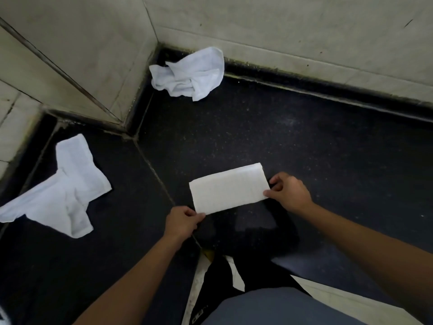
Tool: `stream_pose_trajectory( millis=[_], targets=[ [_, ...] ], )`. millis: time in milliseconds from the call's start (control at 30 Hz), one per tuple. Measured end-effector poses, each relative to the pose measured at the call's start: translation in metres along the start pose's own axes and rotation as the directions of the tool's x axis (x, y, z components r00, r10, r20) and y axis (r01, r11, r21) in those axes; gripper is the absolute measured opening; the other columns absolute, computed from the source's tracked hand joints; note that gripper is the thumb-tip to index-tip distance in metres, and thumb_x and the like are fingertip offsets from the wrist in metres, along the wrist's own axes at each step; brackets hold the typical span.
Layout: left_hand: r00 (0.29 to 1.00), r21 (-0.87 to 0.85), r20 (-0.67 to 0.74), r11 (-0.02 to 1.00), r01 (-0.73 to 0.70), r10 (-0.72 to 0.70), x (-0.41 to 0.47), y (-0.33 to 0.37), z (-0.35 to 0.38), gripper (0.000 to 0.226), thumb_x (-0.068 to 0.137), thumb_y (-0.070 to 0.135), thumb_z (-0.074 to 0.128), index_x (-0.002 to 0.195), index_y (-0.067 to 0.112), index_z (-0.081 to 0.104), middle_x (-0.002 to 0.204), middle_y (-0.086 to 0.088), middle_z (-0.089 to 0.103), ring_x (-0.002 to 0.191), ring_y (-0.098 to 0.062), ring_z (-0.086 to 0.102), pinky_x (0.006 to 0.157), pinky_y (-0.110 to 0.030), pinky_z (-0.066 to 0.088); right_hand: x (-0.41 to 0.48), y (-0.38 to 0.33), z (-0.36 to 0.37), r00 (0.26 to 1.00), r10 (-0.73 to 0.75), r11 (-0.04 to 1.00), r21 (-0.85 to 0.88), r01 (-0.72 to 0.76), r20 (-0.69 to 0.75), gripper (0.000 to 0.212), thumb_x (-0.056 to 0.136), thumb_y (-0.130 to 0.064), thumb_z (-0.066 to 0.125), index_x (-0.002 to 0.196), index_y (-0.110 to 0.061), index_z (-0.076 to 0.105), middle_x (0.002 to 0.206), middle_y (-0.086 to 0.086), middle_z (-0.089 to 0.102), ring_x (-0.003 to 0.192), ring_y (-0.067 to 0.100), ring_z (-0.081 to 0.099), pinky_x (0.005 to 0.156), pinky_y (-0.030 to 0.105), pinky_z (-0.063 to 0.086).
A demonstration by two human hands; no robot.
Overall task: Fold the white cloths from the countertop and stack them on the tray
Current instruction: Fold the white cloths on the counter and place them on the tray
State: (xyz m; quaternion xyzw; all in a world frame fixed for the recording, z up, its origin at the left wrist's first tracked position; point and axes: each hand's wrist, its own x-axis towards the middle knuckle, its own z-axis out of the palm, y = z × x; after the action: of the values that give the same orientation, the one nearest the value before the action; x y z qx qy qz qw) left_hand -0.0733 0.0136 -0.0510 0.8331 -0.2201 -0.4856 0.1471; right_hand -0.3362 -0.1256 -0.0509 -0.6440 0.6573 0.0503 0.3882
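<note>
A folded white cloth (228,188) forms a neat rectangle just above the dark countertop (328,148). My left hand (182,222) pinches its near left corner. My right hand (289,192) pinches its right edge. A crumpled white cloth (189,75) lies in the far corner against the wall. Another loose white cloth (63,191) is spread out on the left part of the counter. No tray is in view.
Pale tiled walls (304,31) border the counter at the back and left, with a wall corner (121,123) jutting in at the left. A seam (154,174) runs diagonally across the counter. The counter's front edge is near my body.
</note>
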Motion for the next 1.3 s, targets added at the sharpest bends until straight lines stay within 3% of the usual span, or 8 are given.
stream_pose_trajectory(
  millis=[167, 333, 567, 767, 900, 1067, 1200, 1300],
  targets=[
    [0.997, 0.203, -0.052, 0.978, -0.051, 0.063, 0.003, -0.005, 0.007, 0.017, 0.083, 0.028, 0.071, 0.068, 0.019, 0.067, 0.067, 0.001, 0.066, 0.068, -0.016, 0.065, 0.067, -0.033, 0.055, -0.009, 0.011, 0.008, 0.998, -0.044, 0.983, -0.179, 0.037, -0.033, 0.019, 0.081, -0.036, 0.072, 0.086, -0.029, 0.055, 0.079, -0.012, 0.061, 0.077, 0.013, 0.061, 0.062, 0.029, 0.045],
    [0.959, 0.523, -0.099, 0.834, -0.178, 0.267, -0.006, 0.0, 0.006, 0.015, 0.084, 0.034, 0.065, 0.084, 0.02, 0.059, 0.089, 0.004, 0.061, 0.082, -0.016, 0.058, 0.066, -0.031, 0.047, -0.01, 0.008, 0.009, 0.993, -0.102, 0.943, -0.324, 0.077, -0.061, 0.016, 0.086, -0.036, 0.066, 0.089, -0.027, 0.053, 0.093, -0.003, 0.062, 0.085, 0.02, 0.061, 0.067, 0.031, 0.044],
    [0.608, 0.787, 0.144, 0.282, -0.549, 0.78, 0.005, 0.003, 0.007, 0.035, 0.072, 0.017, 0.077, 0.104, 0.014, 0.065, 0.122, -0.009, 0.059, 0.11, -0.028, 0.055, 0.084, -0.038, 0.049, 0.0, -0.016, 0.013, 0.945, -0.274, 0.932, -0.293, 0.214, -0.18, 0.028, 0.091, -0.031, 0.057, 0.117, -0.019, 0.059, 0.114, 0.001, 0.056, 0.106, 0.021, 0.054, 0.082, 0.037, 0.049],
    [0.764, 0.818, 0.304, 0.256, -0.516, 0.569, 0.015, 0.004, -0.001, 0.066, 0.095, 0.038, 0.05, 0.149, 0.013, 0.022, 0.161, -0.007, 0.004, 0.148, -0.022, 0.0, 0.118, -0.038, 0.014, 0.0, -0.006, 0.049, 0.732, -0.672, 0.579, -0.538, 0.612, 0.111, 0.048, 0.087, -0.025, 0.064, 0.132, -0.01, 0.055, 0.142, 0.012, 0.05, 0.13, 0.03, 0.048, 0.096, 0.042, 0.047],
    [0.784, 0.816, 0.293, 0.285, -0.503, 0.547, 0.017, -0.009, -0.007, 0.069, 0.098, 0.043, 0.043, 0.152, 0.014, 0.011, 0.161, -0.001, -0.009, 0.147, -0.018, -0.009, 0.119, -0.039, 0.011, -0.002, 0.025, 0.037, 0.795, -0.596, 0.586, -0.615, 0.527, 0.114, 0.052, 0.097, -0.034, 0.03, 0.141, -0.011, 0.045, 0.152, 0.007, 0.038, 0.14, 0.022, 0.037, 0.102, 0.043, 0.041],
    [0.775, 0.816, 0.294, 0.274, -0.508, 0.56, 0.019, -0.01, -0.007, 0.069, 0.098, 0.045, 0.04, 0.153, 0.014, 0.01, 0.161, -0.002, -0.01, 0.147, -0.018, -0.01, 0.119, -0.04, 0.009, 0.001, 0.024, 0.02, 0.828, -0.547, 0.601, -0.628, 0.493, 0.126, 0.045, 0.098, -0.032, 0.042, 0.139, -0.014, 0.048, 0.154, 0.002, 0.035, 0.141, 0.022, 0.033, 0.1, 0.046, 0.043],
    [0.782, 0.821, 0.299, 0.27, -0.503, 0.547, 0.019, -0.009, -0.007, 0.069, 0.099, 0.045, 0.039, 0.152, 0.014, 0.008, 0.16, -0.002, -0.011, 0.147, -0.018, -0.011, 0.12, -0.04, 0.009, 0.001, -0.009, 0.018, 0.95, -0.293, 0.89, -0.395, 0.228, -0.112, 0.039, 0.096, -0.036, 0.049, 0.129, -0.015, 0.054, 0.132, 0.006, 0.05, 0.117, 0.026, 0.05, 0.09, 0.039, 0.045],
    [0.784, 0.818, 0.303, 0.274, -0.505, 0.541, 0.019, -0.009, -0.007, 0.069, 0.099, 0.044, 0.039, 0.152, 0.014, 0.007, 0.16, -0.002, -0.012, 0.147, -0.019, -0.012, 0.12, -0.04, 0.009, 0.007, -0.033, 0.02, 0.98, -0.024, 0.965, -0.261, -0.029, -0.199, 0.038, 0.09, -0.042, 0.06, 0.116, -0.016, 0.059, 0.112, 0.008, 0.063, 0.099, 0.028, 0.062, 0.078, 0.037, 0.048]
  ],
)
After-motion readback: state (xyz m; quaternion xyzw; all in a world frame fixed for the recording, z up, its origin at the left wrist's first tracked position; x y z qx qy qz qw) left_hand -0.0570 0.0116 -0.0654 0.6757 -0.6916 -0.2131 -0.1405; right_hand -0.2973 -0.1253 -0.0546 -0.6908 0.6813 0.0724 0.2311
